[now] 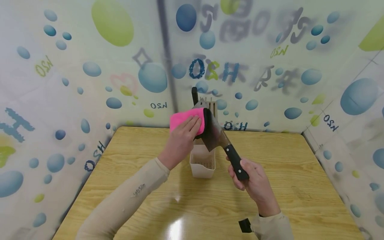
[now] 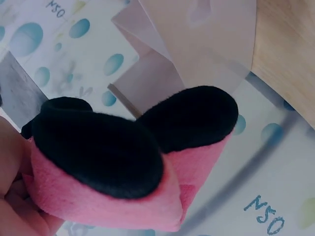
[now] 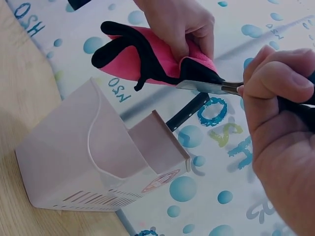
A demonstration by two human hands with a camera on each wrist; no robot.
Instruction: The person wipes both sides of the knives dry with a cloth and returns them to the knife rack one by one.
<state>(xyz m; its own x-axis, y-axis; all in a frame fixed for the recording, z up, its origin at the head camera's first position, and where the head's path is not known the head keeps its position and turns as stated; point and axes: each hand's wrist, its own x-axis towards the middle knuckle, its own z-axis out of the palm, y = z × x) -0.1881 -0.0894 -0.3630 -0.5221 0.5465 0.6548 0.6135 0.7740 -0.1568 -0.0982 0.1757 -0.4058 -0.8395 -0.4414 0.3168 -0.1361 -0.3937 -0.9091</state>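
My right hand grips the black riveted handle of a cleaver, whose broad blade points up and away to the left. A folded pink cloth with thick black edging lies around part of that blade. My left hand pinches the cloth against the metal, with thumb and fingers on opposite sides in the right wrist view. Much of the blade is hidden under the cloth. In the left wrist view, the cloth's black border fills the middle, and only part of the left hand shows.
A pale plastic knife holder stands on the wooden table behind and below the cleaver. From its back part rises another black handle. Patterned sheeting closes off the back and sides. A black patch sits by the right sleeve.
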